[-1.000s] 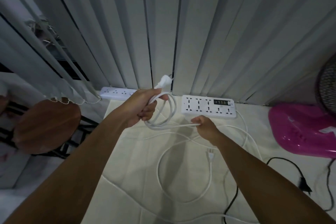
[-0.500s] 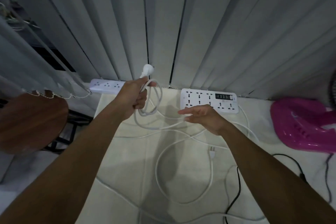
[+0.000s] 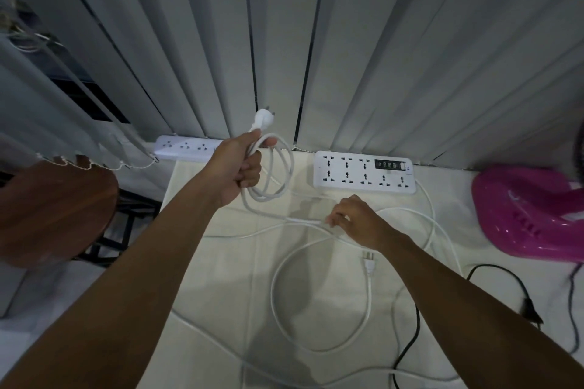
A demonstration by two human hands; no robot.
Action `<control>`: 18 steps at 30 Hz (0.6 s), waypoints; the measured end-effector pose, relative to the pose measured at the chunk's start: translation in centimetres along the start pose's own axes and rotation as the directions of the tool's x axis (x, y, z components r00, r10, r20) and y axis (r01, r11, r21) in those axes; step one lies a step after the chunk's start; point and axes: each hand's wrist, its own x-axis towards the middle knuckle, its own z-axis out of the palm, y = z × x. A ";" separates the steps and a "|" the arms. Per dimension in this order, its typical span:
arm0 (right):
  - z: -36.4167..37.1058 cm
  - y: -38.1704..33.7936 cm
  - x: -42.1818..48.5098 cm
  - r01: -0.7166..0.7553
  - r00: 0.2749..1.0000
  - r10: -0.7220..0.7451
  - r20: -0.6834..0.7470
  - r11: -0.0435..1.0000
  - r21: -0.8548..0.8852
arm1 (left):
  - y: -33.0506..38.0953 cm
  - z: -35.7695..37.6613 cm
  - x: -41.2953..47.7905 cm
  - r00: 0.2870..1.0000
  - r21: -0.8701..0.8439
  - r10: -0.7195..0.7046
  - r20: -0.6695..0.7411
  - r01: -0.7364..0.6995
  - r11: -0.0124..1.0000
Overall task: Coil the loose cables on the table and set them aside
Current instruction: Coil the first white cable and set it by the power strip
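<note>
Head view is showing the coiling step under way on the white cable (image 3: 278, 218). Just left of centre, the left hand (image 3: 235, 172) is gripping a couple of finished loops in a closed fist, with the white plug (image 3: 261, 120) sticking up above the knuckles. Right of centre, the right hand (image 3: 354, 219) is pinching the same cable between fingertips and thumb, close above the table (image 3: 221, 262). The remaining length is lying loose across the lower middle of the frame, near a second plug (image 3: 369, 262) and a black cable (image 3: 410, 344) at lower right. The large power strip (image 3: 363, 172) is sitting against the blinds, upper right of centre.

Next, I judge, the right hand is going to carry the pinched section up to the left fist to add another loop, feeding slack without snagging the other cords.

Half a second ago the right hand was hovering open, palm flat, above the table; now it is lower and closed on the cable. The left fist is holding its loops as before.
</note>
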 end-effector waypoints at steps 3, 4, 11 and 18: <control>-0.3 -1.4 1.0 -0.185 0.972 0.208 -0.114 0.965 0.183 | -0.2 -0.3 -0.4 1.000 0.065 -0.002 0.019 0.001 0.998; -0.5 -2.1 1.5 -0.259 0.945 0.298 -0.138 0.933 0.249 | -0.3 -0.3 -0.4 1.000 0.095 -0.002 0.010 0.001 0.995; -3.0 -8.3 7.2 -0.408 0.731 0.680 -0.054 0.500 0.764 | -3.1 0.8 -0.3 0.986 0.397 0.141 -0.091 -0.094 0.913; -3.1 -13.5 7.6 -0.159 0.944 0.295 -0.148 0.800 0.579 | -5.3 3.1 1.5 0.977 0.169 0.116 -0.177 -0.086 0.982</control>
